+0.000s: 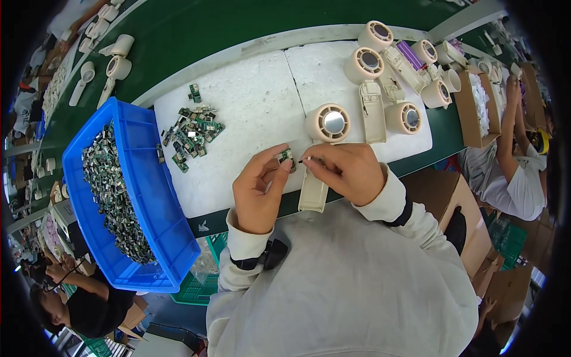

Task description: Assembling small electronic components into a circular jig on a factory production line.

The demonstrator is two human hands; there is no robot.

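Note:
Between the thumb and fingers of my left hand (pixel 260 189) is a small green circuit board (pixel 286 157). My right hand (pixel 350 171) is closed in a pinch just right of the board; a small dark tip pokes out of its fingers, too small to name. Under my hands lies a cream handheld fan with its round head (pixel 328 122) pointing away and its open handle shell (pixel 313 191) toward me. My right fingers cover the middle of that fan. Left of my hands, a pile of loose circuit boards (pixel 194 132) rests on the white foam sheet (pixel 250 89).
A blue bin (pixel 156 196) full of circuit boards (pixel 113 190) stands at the left. More cream fans (pixel 364 64) and open handle shells (pixel 373 112) sit at the right of the foam. Beyond are a green conveyor belt (pixel 196 35), a cardboard box (pixel 476 113) and co-workers on both sides.

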